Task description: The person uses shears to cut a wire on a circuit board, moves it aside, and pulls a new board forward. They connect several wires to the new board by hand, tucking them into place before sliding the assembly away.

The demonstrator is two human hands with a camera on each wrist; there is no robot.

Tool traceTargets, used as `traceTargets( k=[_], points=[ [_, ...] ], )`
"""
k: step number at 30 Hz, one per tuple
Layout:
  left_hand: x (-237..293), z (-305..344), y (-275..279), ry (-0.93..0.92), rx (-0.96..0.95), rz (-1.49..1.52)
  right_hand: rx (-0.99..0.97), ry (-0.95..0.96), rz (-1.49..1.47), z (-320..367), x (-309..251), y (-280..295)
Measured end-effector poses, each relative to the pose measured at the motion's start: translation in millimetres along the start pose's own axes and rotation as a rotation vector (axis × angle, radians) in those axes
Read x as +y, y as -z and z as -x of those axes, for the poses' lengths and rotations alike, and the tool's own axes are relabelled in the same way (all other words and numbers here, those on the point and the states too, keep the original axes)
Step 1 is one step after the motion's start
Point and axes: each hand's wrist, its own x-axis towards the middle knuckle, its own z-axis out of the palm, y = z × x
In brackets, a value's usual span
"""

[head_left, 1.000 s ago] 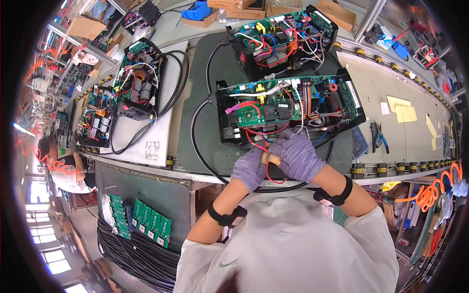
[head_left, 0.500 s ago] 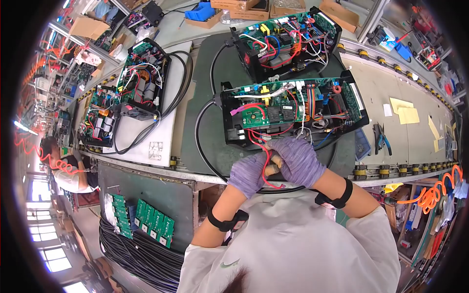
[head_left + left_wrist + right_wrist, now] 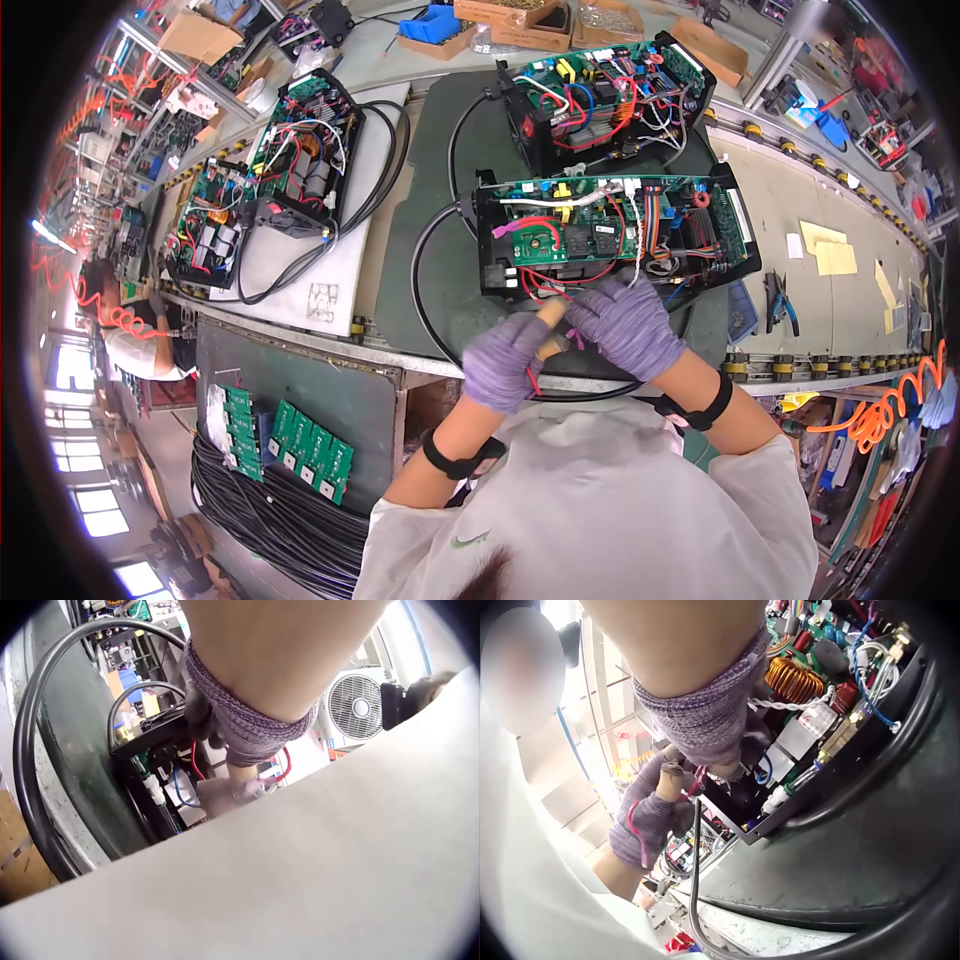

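Both hands wear purple knit gloves with bare fingertips and work at the front edge of an open black-cased electronic unit [image 3: 600, 240] packed with circuit boards and wiring. My left hand [image 3: 505, 360] grips a red wire [image 3: 632, 817] that loops over its fingers, its tail hanging below the hand. Close beside it, my right hand [image 3: 630, 328] pinches a red wire at its pink terminal [image 3: 574, 338], in front of the case. In the right wrist view the fingertips of both hands nearly meet near the case corner. Fingers partly hide the wire ends.
A second open unit [image 3: 610, 105] stands behind, and more units [image 3: 270, 190] sit on a white board at left. Black cables [image 3: 420, 290] loop around the mat. Pliers [image 3: 780, 303] and yellow paper [image 3: 833, 258] lie right; green circuit boards [image 3: 310, 450] lie lower left.
The left hand has shifted away from the right hand relative to the unit, and its thumb is raised. The hanging red wire has moved left with it. The right hand stays by the case front.
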Motion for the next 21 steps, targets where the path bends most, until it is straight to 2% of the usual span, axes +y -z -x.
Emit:
traceTargets(
  k=[1,4,5,8,9,12,13,16,17,20,21],
  points=[
    [3,-2,2,-0.063,-0.036,0.062,0.034,-0.023,-0.045,-2,2,2],
    [-5,0,-3,-0.178,0.047,0.033,0.179,-0.204,-0.215,-4,5,9],
    [-11,9,-1,-0.210,-0.020,-0.037,0.240,-0.206,-0.195,-5,6,9],
    [-31,29,-23,-0.219,-0.134,-0.059,0.270,-0.196,-0.296,-13,-8,23],
    [-37,39,-39,-0.098,-0.215,-0.036,0.334,-0.167,-0.335,-19,-11,21],
    [-48,26,-43,-0.113,-0.254,0.010,0.390,-0.227,-0.344,-32,-18,23],
    [-40,21,-35,-0.019,-0.382,0.027,0.401,-0.241,-0.417,-33,-18,20],
    [-14,10,25,-0.022,-0.599,-0.195,0.411,-0.248,-0.549,-40,-13,15],
    [-3,-2,50,0.055,-0.699,-0.136,0.401,-0.237,-0.543,-41,-14,21],
    [18,-22,78,0.226,-0.282,0.294,0.374,-0.237,-0.547,-37,-16,21],
    [25,-27,83,0.397,-0.273,0.406,0.352,-0.249,-0.556,-38,-17,22]
  ],
)
